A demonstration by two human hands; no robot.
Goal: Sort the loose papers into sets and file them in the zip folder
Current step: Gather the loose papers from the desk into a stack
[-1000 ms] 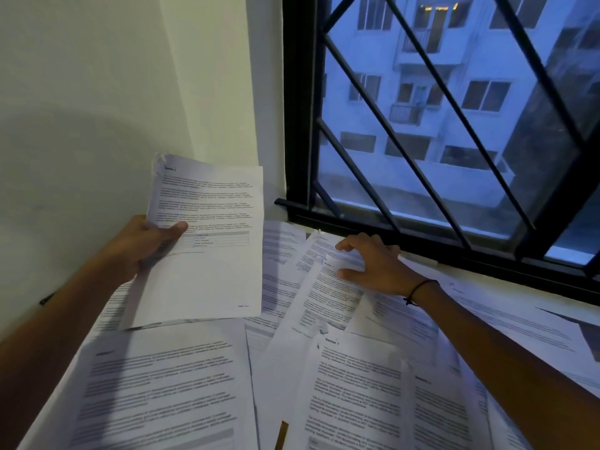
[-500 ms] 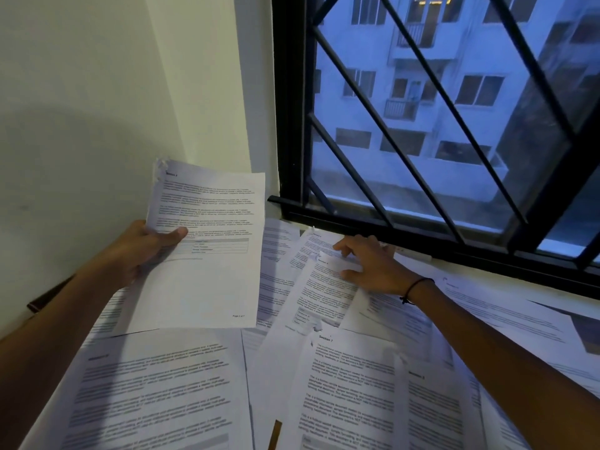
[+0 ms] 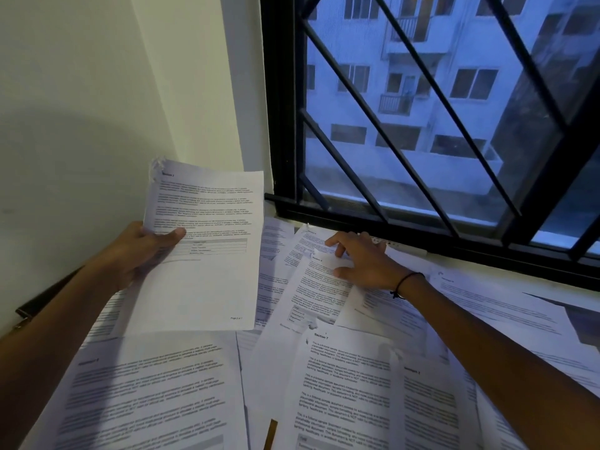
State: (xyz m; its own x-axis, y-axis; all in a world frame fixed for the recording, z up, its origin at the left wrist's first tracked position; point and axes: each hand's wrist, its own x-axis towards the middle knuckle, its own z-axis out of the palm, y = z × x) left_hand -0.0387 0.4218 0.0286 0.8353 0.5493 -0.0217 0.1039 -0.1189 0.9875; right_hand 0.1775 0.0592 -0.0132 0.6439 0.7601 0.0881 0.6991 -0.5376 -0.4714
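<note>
My left hand (image 3: 143,251) grips a printed sheet (image 3: 207,271) by its left edge and holds it up above the table, thumb on the front. The sheet has a torn top-left corner and a small table in its text. Several loose printed papers (image 3: 156,391) cover the table, overlapping each other. My right hand (image 3: 363,261) rests with spread fingers on one of these loose sheets (image 3: 319,287) near the window sill, thumb and forefinger at its top corner. A sheet headed "Section 7" (image 3: 344,384) lies nearer to me. No zip folder is plainly in view.
A white wall (image 3: 81,108) stands at the left. A black barred window (image 3: 438,125) runs along the back right, its sill right behind the papers. A dark strap-like object (image 3: 42,300) pokes out at the left table edge. A strip of brown table (image 3: 270,435) shows between sheets.
The view has shifted slightly. My right hand has slid a little on the sheet near the sill. My left hand still holds the same sheet up.
</note>
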